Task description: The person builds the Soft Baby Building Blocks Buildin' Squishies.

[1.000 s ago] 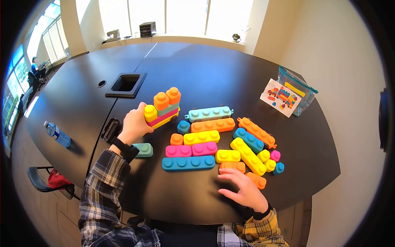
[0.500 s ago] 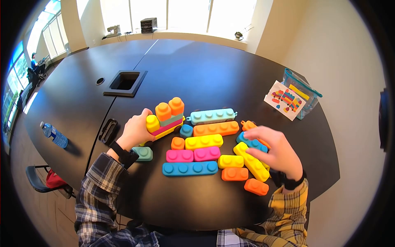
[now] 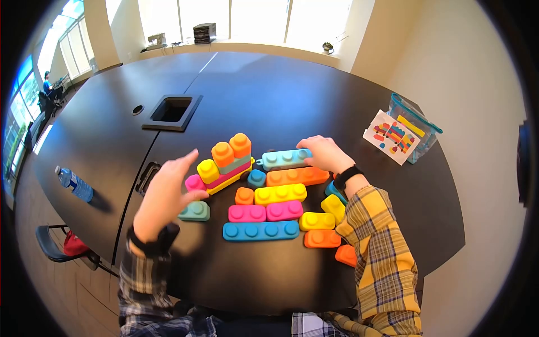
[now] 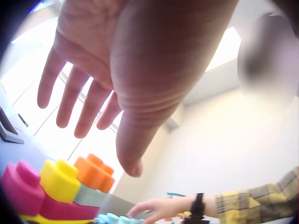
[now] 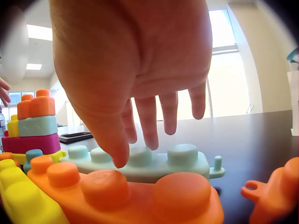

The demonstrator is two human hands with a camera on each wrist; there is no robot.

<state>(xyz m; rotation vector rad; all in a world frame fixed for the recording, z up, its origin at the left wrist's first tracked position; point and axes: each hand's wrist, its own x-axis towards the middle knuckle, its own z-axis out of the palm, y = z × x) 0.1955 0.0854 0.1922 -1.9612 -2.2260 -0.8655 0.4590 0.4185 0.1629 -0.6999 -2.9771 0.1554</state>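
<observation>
My left hand (image 3: 165, 194), fingers spread and holding nothing, is just left of a stacked toy train car (image 3: 230, 172). That car has a yellow wheeled base, a magenta and a grey-green layer, two orange blocks, a yellow block (image 3: 208, 171) and a pink block (image 3: 195, 183) at its left end. Over the right end of a light blue wheeled base (image 3: 279, 160) reaches my right hand (image 3: 327, 155). In the right wrist view its thumb (image 5: 120, 156) hangs on the near side of the base's studs, with the fingers extended on the far side.
Loose blocks lie in rows at the middle: a long orange block (image 3: 297, 176), a yellow one (image 3: 281, 194), pink ones and a long blue one (image 3: 261, 231). My right sleeve hides several more. A picture card (image 3: 393, 137) leans on a clear pouch (image 3: 429, 140); a water bottle (image 3: 74, 184) stands left.
My left hand has set the stacked car down, let go and drawn back left, exposing its pink block. The right hand has moved from the near orange blocks forward to the light blue base.
</observation>
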